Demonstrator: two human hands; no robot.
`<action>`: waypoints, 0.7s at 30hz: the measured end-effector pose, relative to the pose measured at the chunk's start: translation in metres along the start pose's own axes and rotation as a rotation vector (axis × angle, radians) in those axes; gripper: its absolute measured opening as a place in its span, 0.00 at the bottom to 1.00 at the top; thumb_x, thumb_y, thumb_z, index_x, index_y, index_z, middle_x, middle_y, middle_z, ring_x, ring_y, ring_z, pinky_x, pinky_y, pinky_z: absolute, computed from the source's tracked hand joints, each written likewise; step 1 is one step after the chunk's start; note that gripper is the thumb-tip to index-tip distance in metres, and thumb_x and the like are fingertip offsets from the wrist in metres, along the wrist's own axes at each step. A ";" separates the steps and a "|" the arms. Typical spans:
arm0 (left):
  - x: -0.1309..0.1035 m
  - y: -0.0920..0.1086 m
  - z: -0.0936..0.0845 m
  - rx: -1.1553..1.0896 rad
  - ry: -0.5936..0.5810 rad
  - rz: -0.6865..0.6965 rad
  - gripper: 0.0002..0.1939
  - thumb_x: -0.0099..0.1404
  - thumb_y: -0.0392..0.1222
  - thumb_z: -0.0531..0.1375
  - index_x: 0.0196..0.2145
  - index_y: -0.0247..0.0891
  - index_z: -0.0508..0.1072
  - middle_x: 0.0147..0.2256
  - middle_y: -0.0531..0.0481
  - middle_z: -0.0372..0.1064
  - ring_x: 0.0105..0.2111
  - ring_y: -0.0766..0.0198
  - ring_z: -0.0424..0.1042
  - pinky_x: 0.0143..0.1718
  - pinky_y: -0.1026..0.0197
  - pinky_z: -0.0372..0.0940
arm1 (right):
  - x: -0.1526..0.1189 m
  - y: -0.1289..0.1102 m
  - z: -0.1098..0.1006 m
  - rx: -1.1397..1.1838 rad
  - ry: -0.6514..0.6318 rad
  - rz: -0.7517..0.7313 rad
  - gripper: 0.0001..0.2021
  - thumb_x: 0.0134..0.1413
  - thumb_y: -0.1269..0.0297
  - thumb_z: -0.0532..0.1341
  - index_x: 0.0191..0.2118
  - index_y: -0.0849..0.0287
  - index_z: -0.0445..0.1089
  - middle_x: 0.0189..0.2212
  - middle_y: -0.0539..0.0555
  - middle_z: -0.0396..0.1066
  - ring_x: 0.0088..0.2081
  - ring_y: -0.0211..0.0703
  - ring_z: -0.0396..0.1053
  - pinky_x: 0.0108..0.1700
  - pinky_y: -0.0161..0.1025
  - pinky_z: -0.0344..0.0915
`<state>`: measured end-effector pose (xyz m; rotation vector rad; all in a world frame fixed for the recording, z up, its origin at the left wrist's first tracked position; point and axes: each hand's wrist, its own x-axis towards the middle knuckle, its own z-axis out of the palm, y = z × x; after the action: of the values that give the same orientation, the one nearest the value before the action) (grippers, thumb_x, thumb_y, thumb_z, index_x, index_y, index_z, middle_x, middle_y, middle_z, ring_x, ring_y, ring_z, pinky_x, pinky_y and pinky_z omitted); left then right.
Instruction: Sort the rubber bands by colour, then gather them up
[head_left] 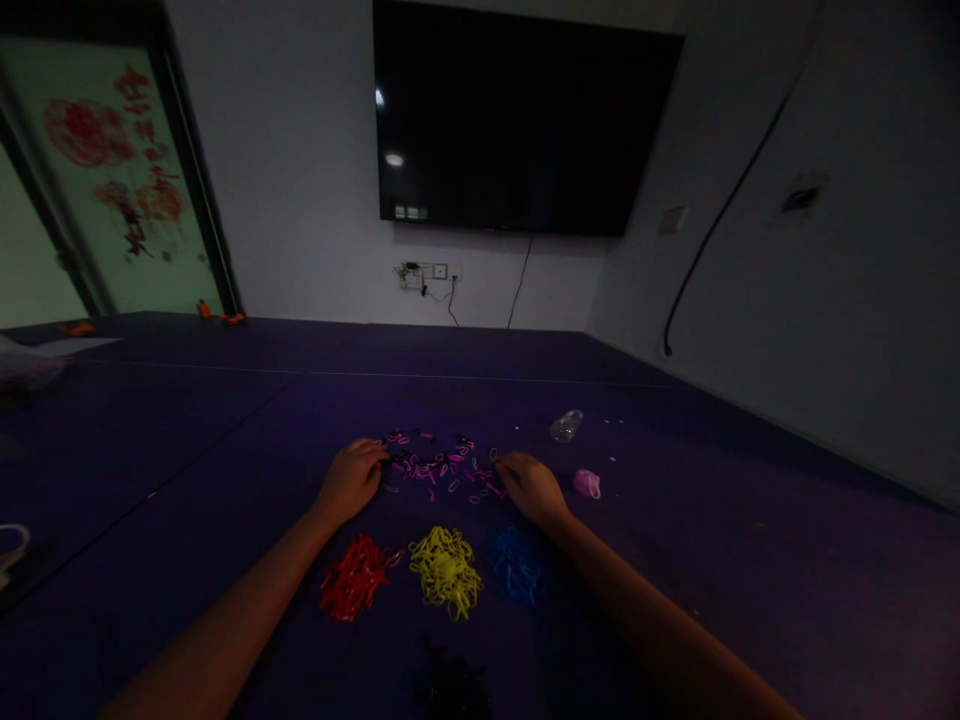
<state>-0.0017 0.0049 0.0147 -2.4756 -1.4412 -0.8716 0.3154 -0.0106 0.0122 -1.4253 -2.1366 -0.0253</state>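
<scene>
Landmark: yellow band pile [445, 568], on purple surface [187, 520]. Clear, container-like plastic item [567, 426] lies beyond landmark, to its right; contents indiscernible. Pink object [585, 484] rests nearer, also right. Scattered pink and black bands [431, 466] lie beyond landmark. Left hand [354, 478]: beyond-left of landmark, fingers bent and close together, tips at scatter's edge. Right hand [531, 485]: beyond-right, fingers bent, at opposite edge. Pinch cannot be told for either. Red pile [355, 578] left of landmark; blue pile [515, 563] right.
</scene>
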 end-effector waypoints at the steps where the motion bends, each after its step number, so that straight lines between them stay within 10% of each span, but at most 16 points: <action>1: 0.000 0.000 0.000 0.002 -0.003 0.005 0.17 0.58 0.30 0.50 0.41 0.39 0.74 0.43 0.47 0.72 0.47 0.56 0.66 0.49 0.50 0.63 | 0.000 0.000 0.000 -0.001 -0.001 0.001 0.14 0.60 0.64 0.49 0.38 0.58 0.71 0.38 0.56 0.73 0.41 0.42 0.68 0.44 0.36 0.61; 21: 0.001 0.012 -0.012 0.008 -0.132 0.100 0.15 0.61 0.30 0.52 0.40 0.40 0.75 0.37 0.47 0.71 0.41 0.57 0.67 0.43 0.54 0.63 | 0.000 -0.006 -0.005 -0.003 -0.023 0.002 0.13 0.60 0.64 0.49 0.38 0.58 0.72 0.37 0.56 0.73 0.41 0.42 0.69 0.42 0.35 0.61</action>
<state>0.0041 -0.0058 0.0264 -2.6178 -1.3419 -0.6950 0.3125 -0.0148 0.0180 -1.4356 -2.1549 -0.0116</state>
